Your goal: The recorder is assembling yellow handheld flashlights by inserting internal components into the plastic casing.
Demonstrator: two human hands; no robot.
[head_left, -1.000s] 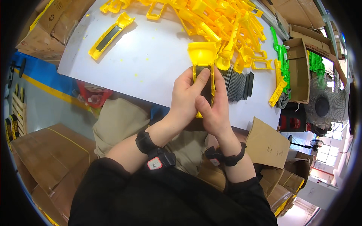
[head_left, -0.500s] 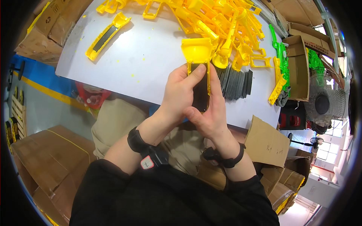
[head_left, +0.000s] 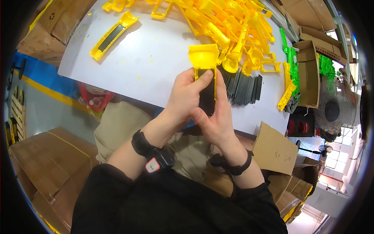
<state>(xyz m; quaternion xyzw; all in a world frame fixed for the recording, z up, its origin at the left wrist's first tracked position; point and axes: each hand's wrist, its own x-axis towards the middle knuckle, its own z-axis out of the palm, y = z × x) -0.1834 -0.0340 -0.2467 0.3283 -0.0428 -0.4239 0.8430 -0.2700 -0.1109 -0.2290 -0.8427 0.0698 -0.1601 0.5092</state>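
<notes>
My left hand [head_left: 183, 95] pinches the yellow part [head_left: 203, 57] above the table [head_left: 117, 78], right hand [head_left: 220, 121] bracing its side, seemingly seating the dark strip [head_left: 208, 97], so the next push calls for even pressure.

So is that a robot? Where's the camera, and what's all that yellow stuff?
No robot here: those are a person's own bare hands, the left hand and right hand, with black bands near the wrists. The camera sits on the person's head, looking down, and its very wide lens bends straight edges.

Both hands hold a yellow plastic part with a dark strip inside; the left thumb lies over the strip.

On the white table are a heap of yellow parts, a row of dark strips, and, off to the left, another yellow part with a strip in it.
</notes>
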